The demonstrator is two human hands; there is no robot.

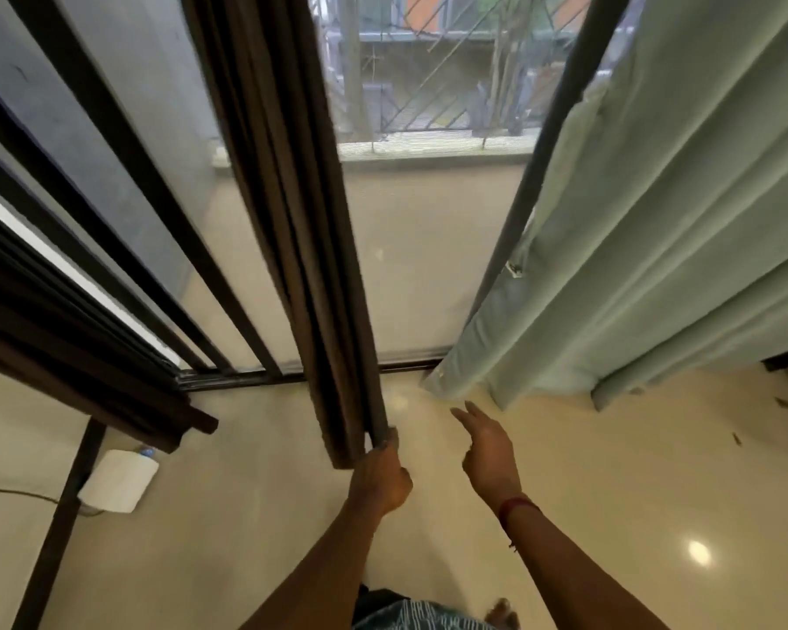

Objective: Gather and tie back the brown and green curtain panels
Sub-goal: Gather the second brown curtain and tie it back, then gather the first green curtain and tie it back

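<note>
The brown curtain panel (287, 211) hangs gathered into a narrow bunch at the centre of the glass door. My left hand (381, 475) grips its bottom edge just above the floor. The green curtain panel (647, 247) hangs loose on the right, its folds spread and its hem near the floor. My right hand (487, 447) is held out between the two panels with fingers straight, holding nothing and a little short of the green hem.
A second brown curtain bunch (64, 338) hangs at the far left. A white box (119, 482) with a cable lies on the floor beside a dark post (64, 516). The sliding door track (246, 377) runs along the cream tiled floor.
</note>
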